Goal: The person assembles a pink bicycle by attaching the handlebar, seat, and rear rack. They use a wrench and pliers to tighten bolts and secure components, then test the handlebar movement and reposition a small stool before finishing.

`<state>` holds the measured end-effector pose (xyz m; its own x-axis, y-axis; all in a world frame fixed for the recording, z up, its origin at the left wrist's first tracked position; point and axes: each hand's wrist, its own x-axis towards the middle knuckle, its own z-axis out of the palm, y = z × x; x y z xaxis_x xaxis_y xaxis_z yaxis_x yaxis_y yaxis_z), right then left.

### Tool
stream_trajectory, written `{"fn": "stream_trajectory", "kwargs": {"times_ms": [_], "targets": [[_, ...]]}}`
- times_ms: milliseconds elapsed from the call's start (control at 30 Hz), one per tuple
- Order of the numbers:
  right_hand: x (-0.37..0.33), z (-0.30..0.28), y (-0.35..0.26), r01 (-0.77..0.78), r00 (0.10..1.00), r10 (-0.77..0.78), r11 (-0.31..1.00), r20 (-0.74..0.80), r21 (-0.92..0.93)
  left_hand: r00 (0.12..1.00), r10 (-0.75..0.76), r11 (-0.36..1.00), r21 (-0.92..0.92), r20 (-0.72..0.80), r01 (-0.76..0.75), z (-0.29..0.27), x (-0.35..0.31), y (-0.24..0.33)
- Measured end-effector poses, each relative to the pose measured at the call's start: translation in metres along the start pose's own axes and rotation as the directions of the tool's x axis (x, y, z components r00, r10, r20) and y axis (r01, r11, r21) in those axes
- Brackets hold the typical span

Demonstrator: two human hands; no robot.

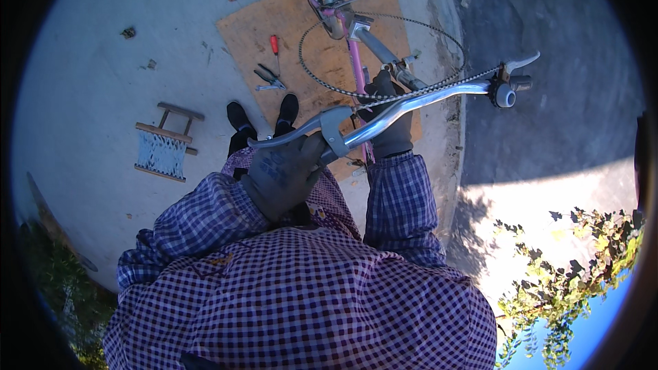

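A bicycle stands in front of me, with a silver handlebar (pixel 404 109) and a pink frame tube (pixel 357 65). Wearing a dark glove, my left hand (pixel 282 173) is wrapped round the handlebar's left end, just under the left brake lever (pixel 284 138). My right hand (pixel 391 127), also gloved, reaches beneath the bar beside the stem (pixel 404 77). Its fingers are bent, and the bar partly hides what they grip. A striped brake cable (pixel 301 51) loops forward from the bar. At the bar's right end are a round bell (pixel 506 96) and another brake lever (pixel 524 62).
A brown board (pixel 247 27) lies on the concrete under the bicycle. On it rest a red-handled screwdriver (pixel 274 44), dark-handled pliers (pixel 267 75) and a small silver tool (pixel 269 86). A low wooden stool (pixel 161 154) is at left; leafy plants (pixel 569 267) grow at lower right.
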<state>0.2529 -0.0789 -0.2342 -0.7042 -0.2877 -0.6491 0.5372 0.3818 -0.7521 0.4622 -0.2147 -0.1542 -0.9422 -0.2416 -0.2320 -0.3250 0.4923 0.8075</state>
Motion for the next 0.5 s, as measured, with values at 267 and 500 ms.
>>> {"fn": "stream_trajectory", "kwargs": {"times_ms": [267,500], "targets": [[-0.007,0.026,0.009,0.252,0.955,-0.265,0.962,-0.136,-0.105,1.000,0.002,1.000,0.004,0.017,-0.002,-0.006,0.000,0.008],[-0.016,0.012,0.003,0.264,0.958,-0.283,0.928,-0.038,-0.261,1.000,0.017,1.000,-0.011,0.012,-0.017,-0.001,-0.003,0.007]]}}
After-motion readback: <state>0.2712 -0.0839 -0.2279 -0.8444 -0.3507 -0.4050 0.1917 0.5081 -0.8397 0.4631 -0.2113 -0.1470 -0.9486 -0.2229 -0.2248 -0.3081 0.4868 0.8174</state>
